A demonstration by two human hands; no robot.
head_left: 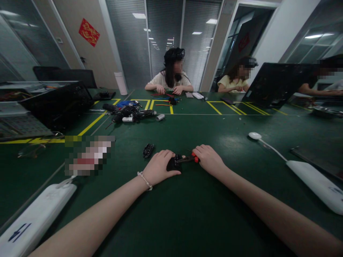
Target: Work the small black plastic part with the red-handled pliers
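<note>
My left hand [160, 167], with a bracelet at its wrist, holds a small black plastic part [172, 164] down on the green table. My right hand [210, 159] is closed around pliers [195, 157] with red handles. Their dark jaws point left and meet the black part; what they grip there is too small to make out. Just left of and beyond my left hand lies another black piece [148, 150], apart from both hands.
Farther back is a pile of dark tools and cables [127, 112], beside a small grey cylinder [160, 117]. White oblong devices lie left [37, 217] and right [316, 182]. Eyeglasses [32, 150] rest at left. A person [173, 76] sits opposite, handling wires.
</note>
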